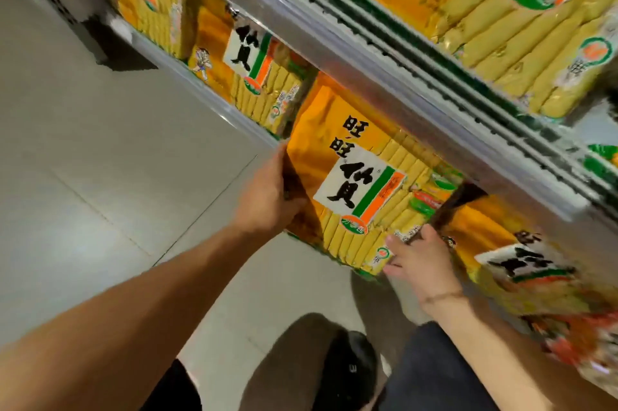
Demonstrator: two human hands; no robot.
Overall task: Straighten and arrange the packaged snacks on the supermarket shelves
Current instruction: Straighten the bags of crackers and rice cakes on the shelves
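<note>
A large orange-and-yellow snack bag [354, 183] with a white label stands at the front of the lower shelf, tilted in the slanted view. My left hand [267, 196] grips its top left edge, thumb on the front. My right hand [418, 256] holds its lower right corner, fingers curled round the edge. More bags of the same kind stand to its left [257, 76] and right [515, 263].
A metal shelf rail [384, 76] runs diagonally above the held bag, with more yellow snack bags [501, 25] on the shelf over it. Grey floor tiles [100, 176] lie at left. My dark shoe [351, 374] and trouser leg are below.
</note>
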